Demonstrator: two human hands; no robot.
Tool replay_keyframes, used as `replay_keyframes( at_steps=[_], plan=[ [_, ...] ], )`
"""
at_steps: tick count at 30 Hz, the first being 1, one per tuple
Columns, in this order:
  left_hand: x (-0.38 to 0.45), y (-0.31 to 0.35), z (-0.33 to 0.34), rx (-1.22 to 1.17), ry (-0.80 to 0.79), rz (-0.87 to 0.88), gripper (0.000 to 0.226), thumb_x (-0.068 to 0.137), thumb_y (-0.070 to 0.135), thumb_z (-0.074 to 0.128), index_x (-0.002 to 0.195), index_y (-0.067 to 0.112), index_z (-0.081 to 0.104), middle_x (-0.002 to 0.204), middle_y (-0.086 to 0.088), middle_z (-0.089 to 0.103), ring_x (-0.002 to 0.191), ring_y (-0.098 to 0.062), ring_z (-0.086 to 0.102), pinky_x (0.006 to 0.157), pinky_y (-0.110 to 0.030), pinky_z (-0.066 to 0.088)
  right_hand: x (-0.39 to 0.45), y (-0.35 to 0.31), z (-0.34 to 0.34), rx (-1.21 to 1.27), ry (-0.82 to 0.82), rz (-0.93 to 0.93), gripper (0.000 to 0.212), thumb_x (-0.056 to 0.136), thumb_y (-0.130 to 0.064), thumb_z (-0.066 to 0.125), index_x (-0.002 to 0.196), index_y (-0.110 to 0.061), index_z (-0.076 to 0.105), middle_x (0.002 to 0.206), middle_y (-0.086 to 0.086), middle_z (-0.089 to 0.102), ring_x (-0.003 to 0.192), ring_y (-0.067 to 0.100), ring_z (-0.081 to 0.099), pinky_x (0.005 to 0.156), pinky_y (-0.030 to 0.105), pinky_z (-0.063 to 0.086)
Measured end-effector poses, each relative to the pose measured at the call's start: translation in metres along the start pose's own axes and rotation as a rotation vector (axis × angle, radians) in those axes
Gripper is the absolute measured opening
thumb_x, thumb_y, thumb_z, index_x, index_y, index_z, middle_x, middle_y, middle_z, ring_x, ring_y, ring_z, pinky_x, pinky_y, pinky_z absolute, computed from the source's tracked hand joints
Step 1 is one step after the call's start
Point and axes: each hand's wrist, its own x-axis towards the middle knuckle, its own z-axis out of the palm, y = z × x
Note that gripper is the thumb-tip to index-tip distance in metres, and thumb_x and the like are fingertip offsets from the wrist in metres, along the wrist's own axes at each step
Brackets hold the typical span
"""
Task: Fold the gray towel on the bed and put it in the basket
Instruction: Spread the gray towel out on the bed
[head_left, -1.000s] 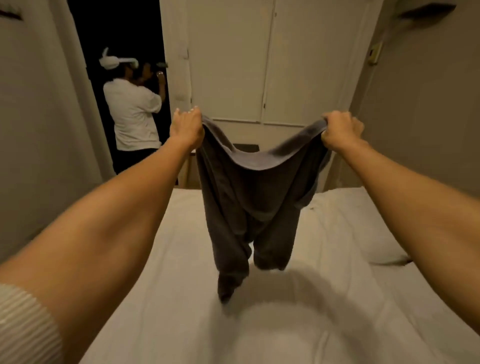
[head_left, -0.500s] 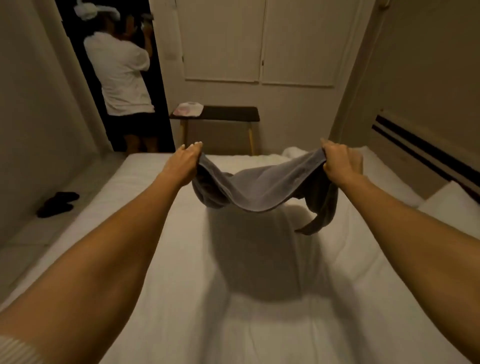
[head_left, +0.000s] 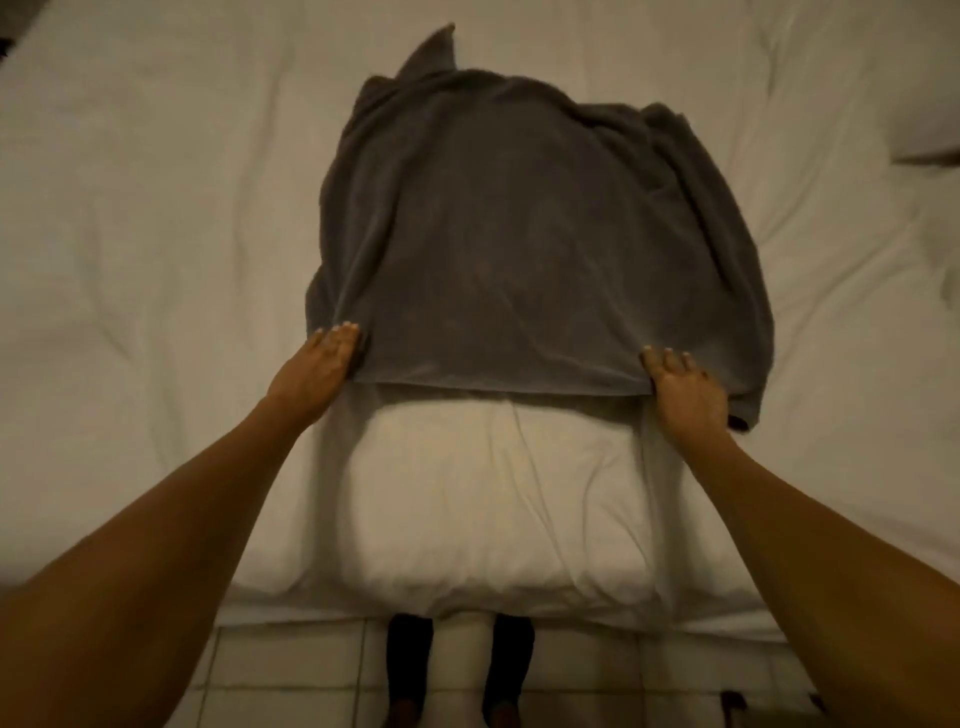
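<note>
The gray towel (head_left: 524, 234) lies spread on the white bed (head_left: 156, 234), rumpled along its far and right sides, with one corner sticking up at the far end. My left hand (head_left: 322, 364) holds the towel's near left corner, fingers on top of the cloth. My right hand (head_left: 680, 389) holds the near edge towards the right, and a flap of towel hangs past it on the right. Both hands rest low on the bed. No basket is in view.
The bed's near edge is just in front of me, with a tiled floor (head_left: 291, 670) and my dark-clad legs (head_left: 410, 654) below it. A white pillow (head_left: 930, 124) lies at the far right.
The towel hung in the air between my raised hands; it has come down and now lies flat on the bed. My view has tipped down from the room to the mattress.
</note>
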Motion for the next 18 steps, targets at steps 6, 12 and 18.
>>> replay_keyframes(
  at_steps=[6,12,18],
  plan=[
    [0.0,-0.021,0.063,0.071,-0.016,0.002,0.053,0.094,-0.007,0.037,0.143,-0.008,0.017,0.15,-0.03,0.021,0.139,-0.041,0.025,0.116,-0.046,0.016,0.001,-0.007,0.077,-0.083,-0.08,0.015,0.06,0.097,-0.019,0.04,0.15,-0.021,0.011,0.154,0.016,0.02,0.141,0.035,0.017,0.112,0.048,0.022],
    [0.014,-0.016,0.071,0.221,0.082,0.072,0.06,0.097,0.006,0.037,0.148,0.001,0.006,0.156,-0.021,0.008,0.145,-0.033,0.009,0.117,-0.042,0.002,0.01,-0.019,0.096,-0.065,0.069,-0.07,0.067,0.095,-0.021,0.046,0.15,-0.023,0.009,0.156,0.018,0.011,0.143,0.034,0.008,0.113,0.051,0.005],
    [0.01,-0.01,0.075,0.262,-0.09,-0.023,0.059,0.101,0.02,0.027,0.148,0.005,-0.004,0.158,-0.013,-0.001,0.147,-0.024,0.0,0.118,-0.038,0.0,0.008,-0.022,0.096,-0.067,-0.085,0.017,0.062,0.098,-0.015,0.034,0.15,-0.014,0.001,0.158,0.008,0.007,0.145,0.026,0.001,0.116,0.048,0.004]
  ],
)
